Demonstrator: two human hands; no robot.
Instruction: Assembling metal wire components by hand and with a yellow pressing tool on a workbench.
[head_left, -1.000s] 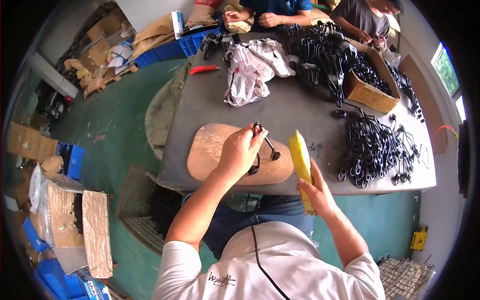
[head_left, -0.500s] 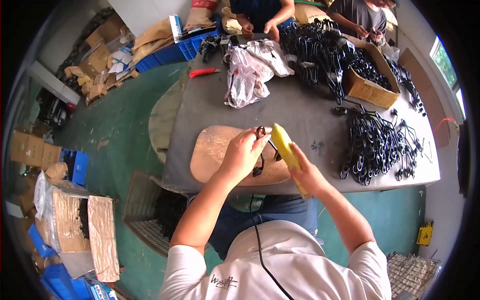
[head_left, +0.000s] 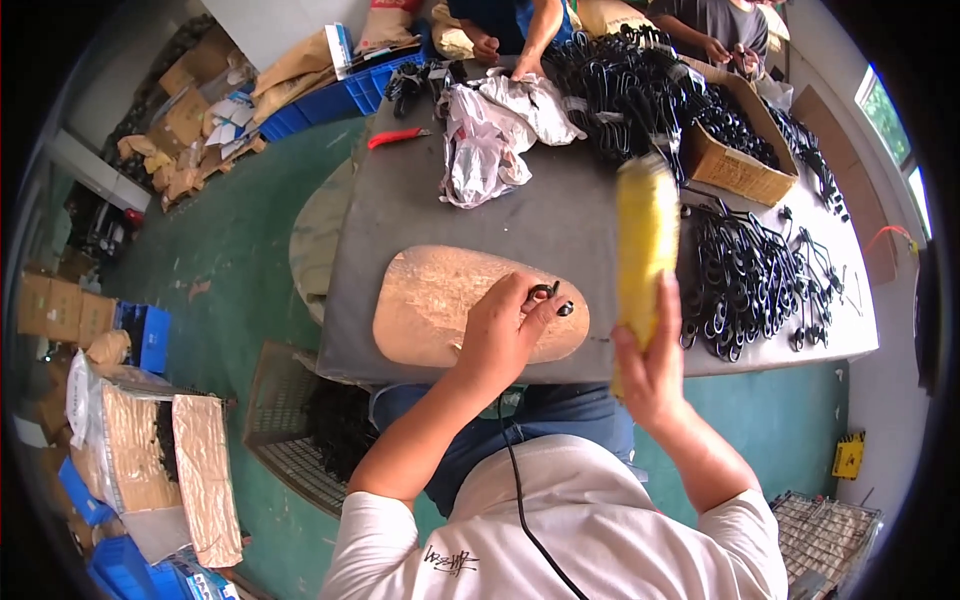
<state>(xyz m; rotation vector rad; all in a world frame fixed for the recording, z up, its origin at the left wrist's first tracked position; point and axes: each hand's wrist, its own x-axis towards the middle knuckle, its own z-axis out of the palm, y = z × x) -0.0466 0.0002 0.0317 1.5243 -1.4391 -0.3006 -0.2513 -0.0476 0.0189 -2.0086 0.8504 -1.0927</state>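
My left hand (head_left: 500, 330) is closed around a small black looped piece (head_left: 566, 309), whose rounded end sticks out past my fingers; most of it is hidden. It is above a tan board with rounded corners (head_left: 425, 300), near the table's front edge. To the right, my right hand (head_left: 652, 360) grips the lower part of a long yellow bar (head_left: 646, 230). The bar stands tilted up and apart from the black piece, its upper end smeared by motion. Right of it lies a spread of black hook-shaped pieces with ring ends (head_left: 740, 285).
A grey table (head_left: 590, 215) carries crumpled whitish plastic bags (head_left: 485, 150), a red-handled tool (head_left: 395, 137), bundled black pieces (head_left: 615, 95) and a cardboard box (head_left: 735, 170) of black parts. Two people work at the far side. A mesh crate (head_left: 290, 440) stands by my left leg.
The yellow bar has swung up and right in my right hand, away from the black piece. My left hand has moved slightly right and down. A person's hand across the table now reaches the plastic bags.
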